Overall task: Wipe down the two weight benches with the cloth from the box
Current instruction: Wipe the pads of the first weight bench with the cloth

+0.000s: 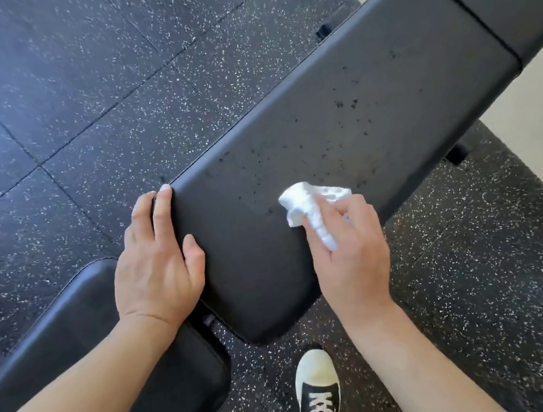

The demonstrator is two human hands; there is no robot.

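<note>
Cloth (pixel 312 209) sits bunched on bench pad (pixel 340 134), pinched by right hand (pixel 348 251); left hand (pixel 156 259), fingers together, braces pad edge. Best w/ long overlapping strokes thru the droplets (pixel 350 104).

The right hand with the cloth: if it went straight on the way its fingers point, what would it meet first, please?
Probably the dark droplets on the bench pad. The right hand grips the white cloth and points along the pad; nothing else shows before them.
</note>
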